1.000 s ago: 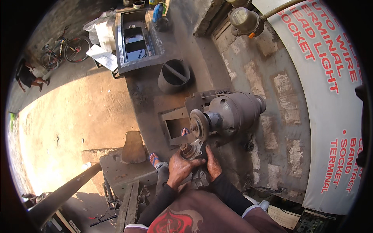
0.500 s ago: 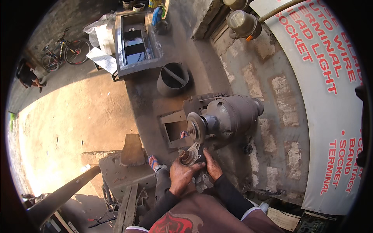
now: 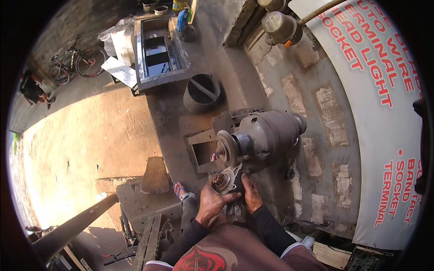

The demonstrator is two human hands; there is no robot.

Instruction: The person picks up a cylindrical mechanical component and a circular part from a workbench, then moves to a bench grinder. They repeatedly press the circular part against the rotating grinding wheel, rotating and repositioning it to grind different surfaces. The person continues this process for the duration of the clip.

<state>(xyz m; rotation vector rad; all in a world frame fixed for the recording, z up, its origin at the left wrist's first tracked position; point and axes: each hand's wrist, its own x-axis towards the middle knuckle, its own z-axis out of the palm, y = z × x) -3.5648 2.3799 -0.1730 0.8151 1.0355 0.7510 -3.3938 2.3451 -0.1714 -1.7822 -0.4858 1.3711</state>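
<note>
Between my hands is a cast-metal housing (image 3: 229,179), silvery and round, with an open hollow and a lug sticking out at its upper right. My left hand (image 3: 211,201) is wrapped around its left side, the thumb stretched across below it. On the right, my right hand (image 3: 252,195) is curled at the housing's other side, its fingertips mostly hidden. Just beyond the housing stands the round wheel (image 3: 227,148) of a dusty bench motor (image 3: 271,134). The housing's upper edge is close to the wheel's lower rim; whether they touch I cannot tell.
A black bucket (image 3: 201,97) stands past the motor, with a framed basin (image 3: 141,80) farther off. A metal bar (image 3: 77,223) slants across the lower left. To the right are a patchy wall (image 3: 332,122) and a printed banner (image 3: 370,180). A person (image 3: 34,88) and a bicycle (image 3: 77,63) are far left.
The housing has turned, showing more of its round hollow and silvery rim. My right hand has shifted slightly right and down. The person at far left has moved a little.
</note>
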